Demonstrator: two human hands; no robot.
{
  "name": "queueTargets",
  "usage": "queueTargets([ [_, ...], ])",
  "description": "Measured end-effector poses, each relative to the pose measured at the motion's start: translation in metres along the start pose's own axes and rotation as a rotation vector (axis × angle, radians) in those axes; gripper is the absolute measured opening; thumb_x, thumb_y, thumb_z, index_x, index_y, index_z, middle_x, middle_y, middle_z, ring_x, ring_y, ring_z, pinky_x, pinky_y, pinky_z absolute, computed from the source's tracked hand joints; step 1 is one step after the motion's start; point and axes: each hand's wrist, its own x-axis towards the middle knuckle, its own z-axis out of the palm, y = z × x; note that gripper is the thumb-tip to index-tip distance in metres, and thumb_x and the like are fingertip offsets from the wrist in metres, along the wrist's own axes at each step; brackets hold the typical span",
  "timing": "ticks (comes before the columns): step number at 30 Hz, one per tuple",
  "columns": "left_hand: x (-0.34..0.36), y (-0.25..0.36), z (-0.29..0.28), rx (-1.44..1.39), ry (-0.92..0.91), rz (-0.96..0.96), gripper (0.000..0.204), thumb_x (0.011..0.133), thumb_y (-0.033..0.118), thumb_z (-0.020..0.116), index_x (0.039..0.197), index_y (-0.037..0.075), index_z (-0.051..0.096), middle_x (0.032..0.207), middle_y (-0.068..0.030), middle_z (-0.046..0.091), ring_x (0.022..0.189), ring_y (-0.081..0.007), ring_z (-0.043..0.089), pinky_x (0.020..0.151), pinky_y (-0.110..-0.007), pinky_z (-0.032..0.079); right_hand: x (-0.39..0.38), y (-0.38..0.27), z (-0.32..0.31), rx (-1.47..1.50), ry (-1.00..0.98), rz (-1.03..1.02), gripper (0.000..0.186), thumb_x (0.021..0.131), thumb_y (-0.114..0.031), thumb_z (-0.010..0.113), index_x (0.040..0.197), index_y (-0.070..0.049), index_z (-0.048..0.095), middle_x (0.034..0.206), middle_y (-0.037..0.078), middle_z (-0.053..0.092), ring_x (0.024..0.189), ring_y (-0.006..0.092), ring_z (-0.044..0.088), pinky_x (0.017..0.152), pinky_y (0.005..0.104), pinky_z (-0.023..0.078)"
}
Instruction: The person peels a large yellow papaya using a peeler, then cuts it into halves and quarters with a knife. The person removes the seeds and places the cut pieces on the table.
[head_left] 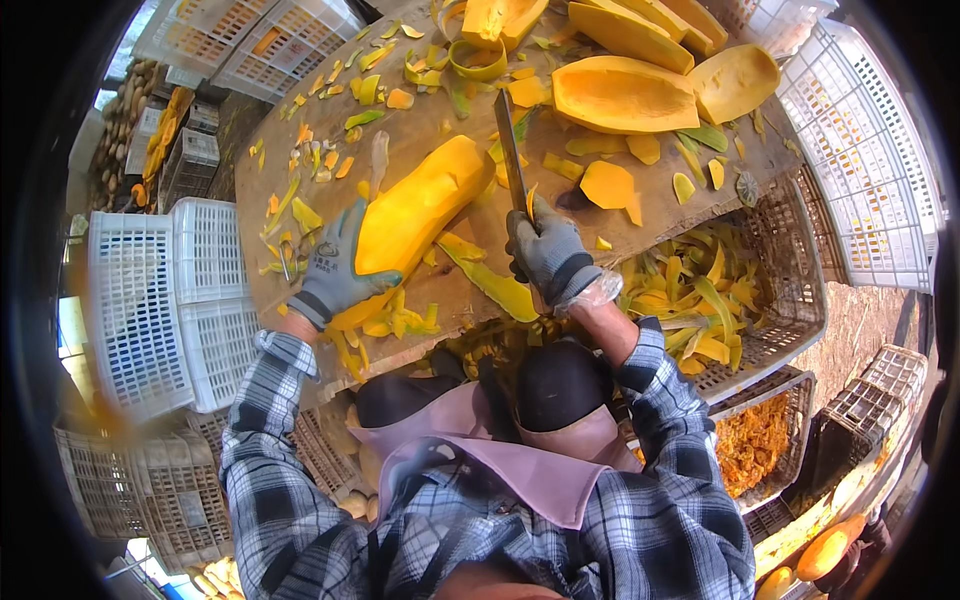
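A long peeled orange squash (pixel 425 205) lies aslant on the wooden table (pixel 335 205). My left hand (pixel 345 265), in a grey glove, grips its near end, with fingers along its left side and the thumb over the near side. In my gloved right hand (pixel 553 250) is a long-bladed knife (pixel 510 150), blade pointing away from me and apart from the squash. The right fingers are closed round its handle, which is mostly hidden. Between squash and knife lies a broad strip of yellow-green peel (pixel 492 280). Hollowed squash halves (pixel 625 95) rest at the far right.
Peel scraps (pixel 365 90) litter the table. A crate of peelings (pixel 700 300) stands against its right edge, above a crate of orange shreds (pixel 755 445). White plastic crates (pixel 135 300) are stacked at left, with another white crate (pixel 850 150) at right.
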Motion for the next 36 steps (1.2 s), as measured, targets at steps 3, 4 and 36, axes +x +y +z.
queueTargets([
  [3,-0.005,0.001,-0.001,0.054,0.033,0.004,0.111,0.073,0.063,0.080,0.153,0.003,0.034,0.147,-0.0243,0.045,0.138,-0.0414,0.043,0.116,-0.047,0.033,-0.014,0.030,0.011,-0.548,0.111,-0.408,0.050,0.096,-0.019,0.055,0.142,-0.001,0.046,0.095,0.024,0.071,0.079,0.0376,0.071,0.069,0.0475,0.056],
  [4,-0.004,0.000,0.000,0.054,0.037,0.006,0.111,0.073,0.063,0.080,0.153,0.002,0.034,0.147,-0.0242,0.045,0.138,-0.0413,0.043,0.116,-0.047,0.033,-0.020,0.020,0.016,-0.677,0.091,-0.412,0.053,0.095,-0.018,0.056,0.144,-0.001,0.043,0.100,0.025,0.070,0.082,0.0403,0.070,0.073,0.0490,0.055],
  [36,-0.001,-0.006,-0.005,0.001,-0.010,0.100,0.116,0.072,0.064,0.079,0.157,0.005,0.027,0.149,-0.0265,0.042,0.137,-0.0433,0.043,0.115,-0.047,0.034,-0.032,0.047,-0.049,0.258,0.172,0.157,0.022,0.098,-0.024,0.060,0.102,-0.002,0.058,0.071,0.009,0.062,0.049,0.0188,0.055,0.044,0.0333,0.045],
])
